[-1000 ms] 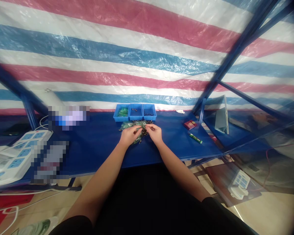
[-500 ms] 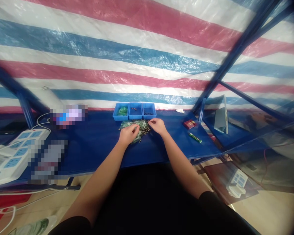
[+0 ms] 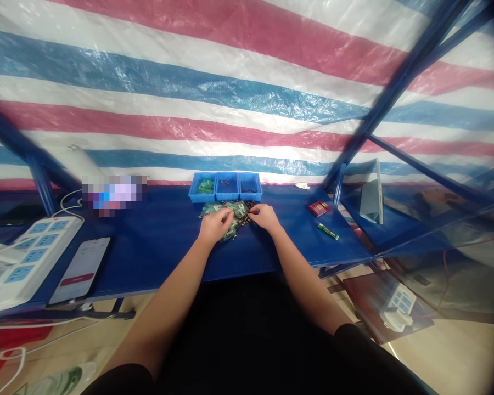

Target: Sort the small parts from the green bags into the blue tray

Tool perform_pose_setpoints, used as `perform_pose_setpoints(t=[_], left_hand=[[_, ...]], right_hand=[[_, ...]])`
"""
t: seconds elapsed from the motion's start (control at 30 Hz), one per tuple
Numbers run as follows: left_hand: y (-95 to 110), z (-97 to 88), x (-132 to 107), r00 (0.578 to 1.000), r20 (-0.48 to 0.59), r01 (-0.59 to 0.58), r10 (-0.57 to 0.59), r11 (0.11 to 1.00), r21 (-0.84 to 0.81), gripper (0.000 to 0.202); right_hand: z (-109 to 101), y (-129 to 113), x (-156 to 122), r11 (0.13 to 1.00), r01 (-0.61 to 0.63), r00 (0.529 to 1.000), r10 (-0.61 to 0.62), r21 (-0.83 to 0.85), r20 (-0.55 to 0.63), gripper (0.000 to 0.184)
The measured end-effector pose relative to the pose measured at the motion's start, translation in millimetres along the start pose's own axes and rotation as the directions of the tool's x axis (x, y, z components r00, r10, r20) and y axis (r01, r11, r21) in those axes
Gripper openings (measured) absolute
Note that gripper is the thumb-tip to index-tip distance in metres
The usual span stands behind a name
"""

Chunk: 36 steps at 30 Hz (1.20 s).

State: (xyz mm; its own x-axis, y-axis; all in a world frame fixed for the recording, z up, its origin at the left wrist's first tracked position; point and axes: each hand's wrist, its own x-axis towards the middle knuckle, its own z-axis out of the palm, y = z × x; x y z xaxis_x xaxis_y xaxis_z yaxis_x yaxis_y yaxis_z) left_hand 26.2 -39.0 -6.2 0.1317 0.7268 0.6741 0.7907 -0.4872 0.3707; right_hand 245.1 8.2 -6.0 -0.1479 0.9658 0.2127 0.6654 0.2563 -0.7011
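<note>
Greenish plastic packets [image 3: 239, 208] are heaped at the frame's centre. Left hand [image 3: 216, 224] and right hand [image 3: 267, 216] are curled there; whether either is clamped cannot be told. Picking-through is presumably underway; gentle pinching is needed.

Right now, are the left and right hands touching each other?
Apart. The head view shows green plastic in the gap between the left hand and the right hand.
</note>
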Motion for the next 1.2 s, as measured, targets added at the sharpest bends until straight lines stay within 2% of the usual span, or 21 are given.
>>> perform_pose_setpoints(t=[0.17,0.27,0.4,0.5,0.67,0.73,0.83,0.93,1.0,1.07,1.2], left_hand=[[0,-0.5,0,1.0,-0.013,0.005,-0.005,1.0,-0.009,0.026],[0,0.1,0,1.0,-0.003,0.01,-0.01,1.0,-0.008,0.025],[-1,1.1,-1,1.0,-0.002,0.008,-0.008,1.0,-0.008,0.024],[-2,1.3,-1,1.0,0.0,0.01,-0.01,1.0,-0.013,0.024],[-2,0.2,0,1.0,0.014,0.02,-0.02,1.0,-0.016,0.023],[-2,0.0,0,0.999,0.022,0.026,-0.025,0.999,-0.022,0.023],[-1,0.3,-1,0.999,0.026,0.036,-0.035,0.999,-0.028,0.022],[-2,0.9,-1,0.999,0.025,0.037,-0.036,0.999,-0.024,0.022],[-3,1.3,-1,0.999,0.025,0.032,-0.032,0.999,-0.019,0.022],[-3,1.8,-1,0.999,0.03,0.03,-0.029,1.0,-0.011,0.021],[-3,3.1,-1,0.999,0.049,0.015,-0.017,0.999,0.033,0.021]], right_hand=[[3,-5,1,0.997,-0.007,1.0,0.007,-0.078,-0.008,0.008],[2,-5,1,0.998,-0.021,0.999,0.02,-0.054,-0.027,0.011],[-3,-6,8,0.998,-0.055,0.991,0.057,0.017,-0.124,0.015],[-5,-7,24,0.991,-0.096,0.98,0.111,0.094,-0.164,0.015],[-4,-11,61,0.906,-0.223,0.963,0.262,0.36,-0.063,0.018],[-3,-14,70,0.854,-0.203,0.96,0.271,0.479,-0.076,0.029],[-4,-18,70,0.819,-0.094,0.977,0.186,0.566,-0.107,0.041],[-6,-20,56,0.909,0.0,0.992,0.052,0.416,-0.113,0.026],[-7,-20,45,0.969,0.069,0.997,-0.063,0.237,-0.032,0.016],[-8,-21,35,0.987,0.087,0.994,-0.094,0.135,0.052,0.024],[-5,-23,27,0.986,0.163,0.984,-0.165,0.036,0.071,0.046]])
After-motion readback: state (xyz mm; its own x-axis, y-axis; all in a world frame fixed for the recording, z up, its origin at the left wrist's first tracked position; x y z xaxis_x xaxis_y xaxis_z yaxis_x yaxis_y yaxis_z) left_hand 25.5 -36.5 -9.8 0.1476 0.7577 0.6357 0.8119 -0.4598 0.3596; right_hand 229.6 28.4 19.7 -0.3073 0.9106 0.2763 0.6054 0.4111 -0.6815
